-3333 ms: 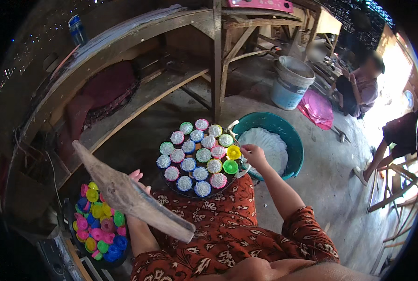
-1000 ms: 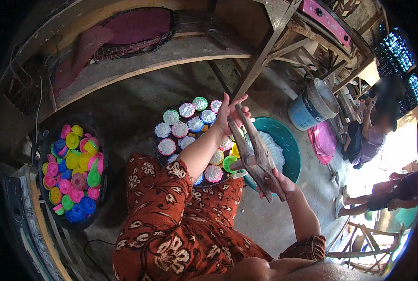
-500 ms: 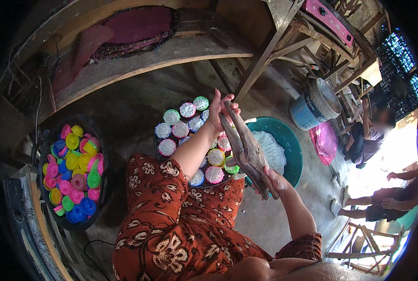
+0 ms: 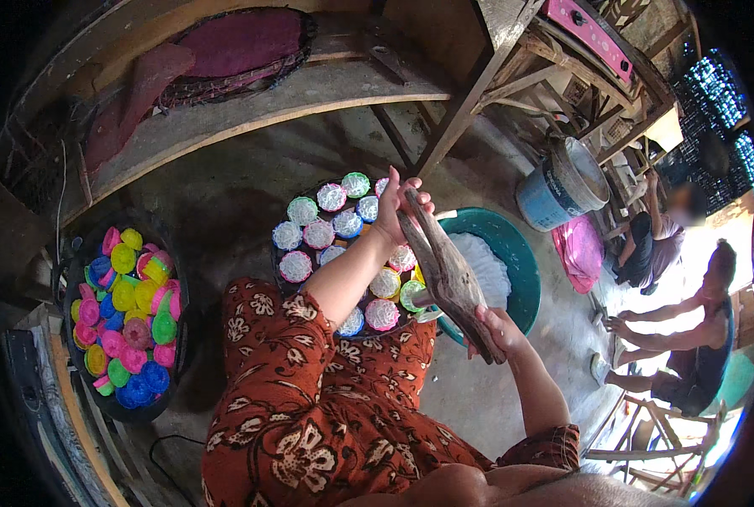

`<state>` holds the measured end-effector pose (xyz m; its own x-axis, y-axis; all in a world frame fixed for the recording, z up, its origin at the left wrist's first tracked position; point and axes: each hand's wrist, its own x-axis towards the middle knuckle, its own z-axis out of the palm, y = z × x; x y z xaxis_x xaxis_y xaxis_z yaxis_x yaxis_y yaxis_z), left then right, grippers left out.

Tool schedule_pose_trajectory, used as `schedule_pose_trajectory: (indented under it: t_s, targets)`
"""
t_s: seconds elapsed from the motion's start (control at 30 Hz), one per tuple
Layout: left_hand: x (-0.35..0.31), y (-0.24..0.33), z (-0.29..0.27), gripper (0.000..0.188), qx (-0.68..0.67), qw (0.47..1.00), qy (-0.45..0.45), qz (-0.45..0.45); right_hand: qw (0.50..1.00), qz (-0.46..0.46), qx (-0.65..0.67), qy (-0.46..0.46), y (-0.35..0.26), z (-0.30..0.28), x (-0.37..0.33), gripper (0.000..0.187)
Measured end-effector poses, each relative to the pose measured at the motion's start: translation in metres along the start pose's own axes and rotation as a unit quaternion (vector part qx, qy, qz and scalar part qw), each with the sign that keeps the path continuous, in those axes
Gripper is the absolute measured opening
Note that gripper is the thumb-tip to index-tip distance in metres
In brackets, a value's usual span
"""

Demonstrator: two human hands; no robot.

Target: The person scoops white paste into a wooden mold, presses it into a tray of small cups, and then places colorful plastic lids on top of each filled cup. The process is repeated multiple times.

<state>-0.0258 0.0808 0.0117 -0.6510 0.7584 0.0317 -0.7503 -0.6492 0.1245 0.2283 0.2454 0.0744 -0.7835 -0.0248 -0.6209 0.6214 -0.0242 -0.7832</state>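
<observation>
Hands (image 4: 387, 220) (image 4: 497, 331), two, grasp one two-armed wooden tool (image 4: 447, 264) near one teal basin (image 4: 525, 287).

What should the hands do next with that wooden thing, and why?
I think one gentle squeeze of the wooden press might be best. The left hand and right hand are at its two ends, its tube seems to reach the green cup, and the pink-rimmed cup nearby holds white strands.
</observation>
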Motion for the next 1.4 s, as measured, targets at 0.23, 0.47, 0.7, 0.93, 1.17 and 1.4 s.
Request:
schedule_pose_trajectory:
  t_s: [0.23,0.47,0.7,0.93,1.17,1.4]
  targets:
    - [0.007,0.017,0.008,0.055,0.014,0.999,0.021,0.022,0.995,-0.041,-0.072,0.063,-0.009,0.012,0.011,0.067]
    - [0.001,-0.002,0.011,0.055,0.015,0.998,0.058,-0.003,0.997,-0.023,-0.049,0.054,-0.002,0.003,-0.003,0.072]
    - [-0.005,0.014,0.012,0.055,0.048,0.998,0.039,0.020,0.996,-0.042,-0.041,0.060,0.002,0.022,0.005,0.065]
    - [0.013,0.030,0.010,0.060,0.012,0.993,-0.111,-0.031,0.983,-0.090,-0.126,0.103,-0.005,0.026,0.015,0.061]
    - [0.019,0.015,0.060,0.067,-0.027,0.986,-0.155,-0.052,0.991,-0.113,-0.046,0.046,-0.009,0.015,-0.010,0.069]
    - [0.028,0.003,0.093,0.060,0.048,0.991,-0.116,-0.037,0.992,-0.121,-0.024,-0.007,-0.022,-0.020,-0.024,0.070]
